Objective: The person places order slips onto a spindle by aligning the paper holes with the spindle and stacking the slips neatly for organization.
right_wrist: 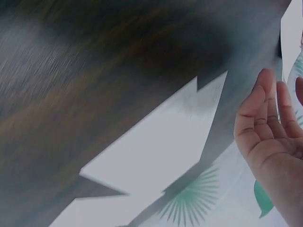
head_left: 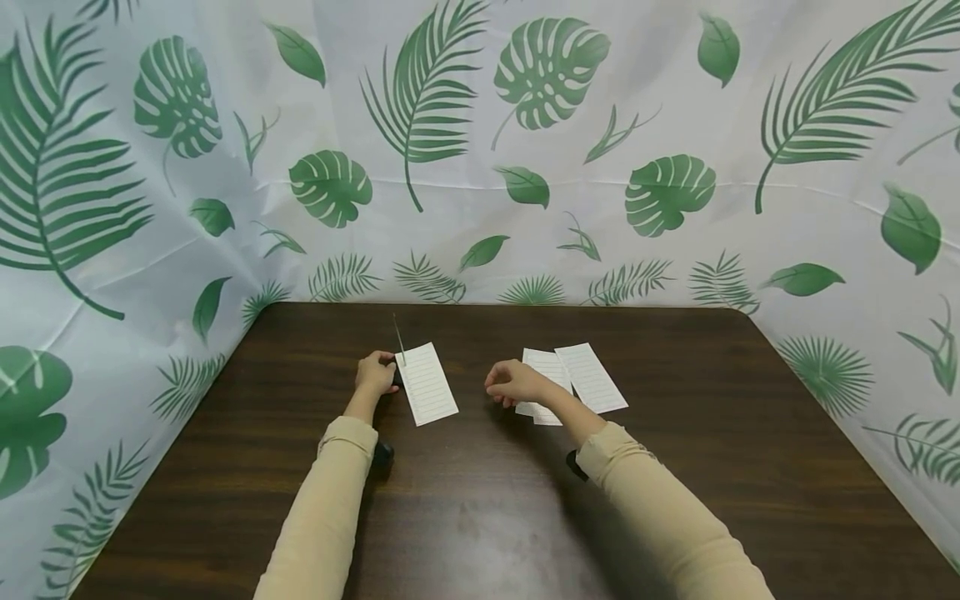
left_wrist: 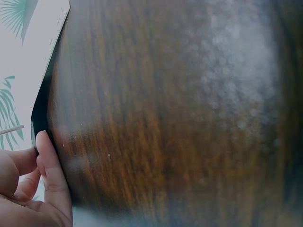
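The person's left hand (head_left: 375, 375) pinches a dark base (head_left: 398, 376), and just right of that hand a thin metal spike (head_left: 399, 337) rises through the corner of a lined white sheet (head_left: 429, 387). Farther right, the right hand (head_left: 519, 383) hovers over the wood-grain table (head_left: 480, 475), thumb apart from loosely bent fingers, with 3 more lined sheets (head_left: 591, 377) to its right, 2 overlapping; beyond both hands I see a leaf-print curtain (head_left: 465, 225).

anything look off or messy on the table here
Slightly: the loose lined sheets by the right hand fan out unevenly, some overlapping, instead of squared up. A thin rod also seems to poke through the single sheet beside the left hand. Nothing looks spilled.
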Demonstrator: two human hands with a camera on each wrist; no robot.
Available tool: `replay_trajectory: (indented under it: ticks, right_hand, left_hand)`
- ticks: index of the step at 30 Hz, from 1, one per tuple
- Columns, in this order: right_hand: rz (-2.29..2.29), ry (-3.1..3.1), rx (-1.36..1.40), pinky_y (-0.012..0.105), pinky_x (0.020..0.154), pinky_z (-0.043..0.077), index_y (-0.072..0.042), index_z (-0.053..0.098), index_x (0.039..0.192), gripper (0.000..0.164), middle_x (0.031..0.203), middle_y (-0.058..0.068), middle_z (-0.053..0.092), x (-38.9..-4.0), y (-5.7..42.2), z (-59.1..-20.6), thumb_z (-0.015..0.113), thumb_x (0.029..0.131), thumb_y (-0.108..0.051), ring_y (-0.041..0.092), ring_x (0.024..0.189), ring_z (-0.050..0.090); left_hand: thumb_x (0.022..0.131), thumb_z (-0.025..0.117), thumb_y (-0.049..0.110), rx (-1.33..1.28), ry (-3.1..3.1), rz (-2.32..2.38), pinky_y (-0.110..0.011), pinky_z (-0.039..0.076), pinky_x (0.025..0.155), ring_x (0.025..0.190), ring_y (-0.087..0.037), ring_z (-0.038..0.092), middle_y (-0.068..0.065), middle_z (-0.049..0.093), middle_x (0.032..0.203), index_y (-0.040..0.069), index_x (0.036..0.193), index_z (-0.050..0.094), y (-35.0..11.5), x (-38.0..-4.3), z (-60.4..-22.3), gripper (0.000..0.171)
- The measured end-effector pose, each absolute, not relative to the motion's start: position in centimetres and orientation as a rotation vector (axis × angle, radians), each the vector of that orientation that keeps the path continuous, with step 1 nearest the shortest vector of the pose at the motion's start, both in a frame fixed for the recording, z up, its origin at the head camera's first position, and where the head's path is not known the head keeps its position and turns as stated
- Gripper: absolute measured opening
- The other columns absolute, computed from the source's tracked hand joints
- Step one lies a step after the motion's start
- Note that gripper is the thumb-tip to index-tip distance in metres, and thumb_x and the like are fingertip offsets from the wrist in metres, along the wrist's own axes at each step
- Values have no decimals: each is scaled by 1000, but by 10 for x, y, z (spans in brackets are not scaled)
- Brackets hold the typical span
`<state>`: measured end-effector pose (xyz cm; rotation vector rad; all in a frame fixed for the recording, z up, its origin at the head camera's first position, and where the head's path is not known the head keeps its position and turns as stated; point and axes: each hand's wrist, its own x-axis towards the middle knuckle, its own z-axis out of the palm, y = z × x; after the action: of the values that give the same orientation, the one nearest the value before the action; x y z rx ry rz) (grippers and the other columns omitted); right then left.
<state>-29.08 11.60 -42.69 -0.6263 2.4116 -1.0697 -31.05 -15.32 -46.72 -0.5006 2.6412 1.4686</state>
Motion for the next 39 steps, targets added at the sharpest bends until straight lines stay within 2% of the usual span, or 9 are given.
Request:
replay_trajectory:
  ticks: [6,8,15,20,23,28,34,39]
  right_hand:
    - [-959,2485,-741,22,56,50,5,58,102,17,87,15,65,-291,135,-418,57,91,-7,31,72,64]
    - [-944,2504,-769,22,57,50,6,58,102,17,88,16,64,-292,142,-417,58,90,-7,32,73,64]
    - [-778,2637,-869,30,68,54,4,59,100,19,87,16,65,-295,167,-416,65,87,-8,22,75,62]
    - [-601,2706,-926,38,75,55,5,60,102,24,96,20,65,-298,183,-416,69,84,-9,31,85,63]
    - [-485,2750,-896,46,88,53,5,60,109,34,108,22,63,-298,192,-418,71,83,-13,38,101,60]
    - [-392,2742,-771,54,106,38,9,49,128,63,133,29,48,-299,201,-421,75,80,-22,45,126,42]
    - [-318,2739,-702,62,107,33,12,38,136,84,141,34,36,-298,203,-423,79,75,-29,49,132,32]
    - [-177,2693,-580,69,109,23,11,31,140,96,148,32,25,-295,201,-424,80,72,-35,48,139,19]
  left_hand:
    - [97,45,8,-495,2636,1497,-13,53,48,78,-26,56,-29,33,139,0,126,52,-151,-310,-465,31]
    - [96,45,8,-502,2633,1503,-13,52,48,78,-25,56,-28,32,139,1,126,52,-150,-310,-464,31]
    - [96,45,8,-510,2633,1503,-12,52,48,82,-27,56,-27,34,137,2,127,52,-149,-313,-465,32]
    - [96,45,7,-505,2637,1503,-12,52,47,78,-25,56,-28,34,136,1,126,52,-150,-313,-465,31]
    - [96,45,8,-501,2639,1491,-13,52,47,72,-22,55,-28,34,136,1,126,52,-151,-313,-466,31]
    - [97,45,8,-502,2628,1489,-13,52,48,66,-17,52,-28,35,136,2,127,51,-155,-314,-468,32]
    - [97,44,9,-495,2640,1481,-12,51,46,50,-7,47,-28,36,134,1,127,51,-155,-312,-468,32]
    - [97,44,9,-477,2640,1484,-12,51,46,47,-5,47,-28,36,133,1,127,51,-155,-312,-471,32]
